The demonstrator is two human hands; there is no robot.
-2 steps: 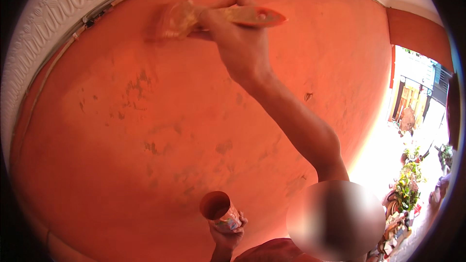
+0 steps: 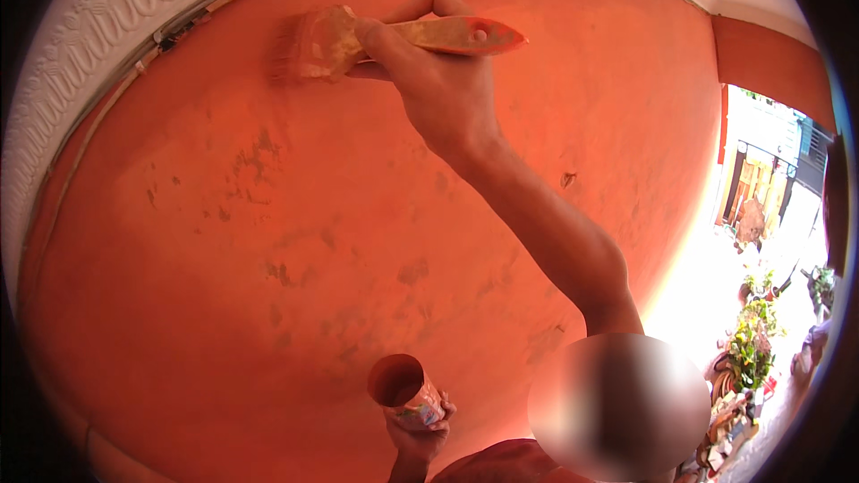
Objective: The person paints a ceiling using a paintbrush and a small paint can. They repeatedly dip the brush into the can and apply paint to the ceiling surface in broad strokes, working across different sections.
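My right hand point(image 2: 434, 76) is raised high against an orange wall point(image 2: 358, 215), its fingers closed around a wide paintbrush point(image 2: 447, 34). The brush lies nearly level, bristles to the left against the wall and slightly blurred, with its paint-stained wooden handle pointing right. Low in the picture, my left hand point(image 2: 419, 434) grips a paint can point(image 2: 417, 407), tilted so that its round opening shows. The can's inside is dark orange-red; how much paint it holds I cannot tell. Dark worn patches mark the wall between both hands.
White moulded trim point(image 2: 85, 54) curves along the top left, with a thin cable point(image 2: 94, 139) beneath it. At the right, a bright opening shows a fence point(image 2: 756, 188), potted plants point(image 2: 752, 349) and a pile of odds and ends point(image 2: 729, 434).
The brush head has shifted slightly down along the wall and looks sharper now. My left hand and the can have barely moved.
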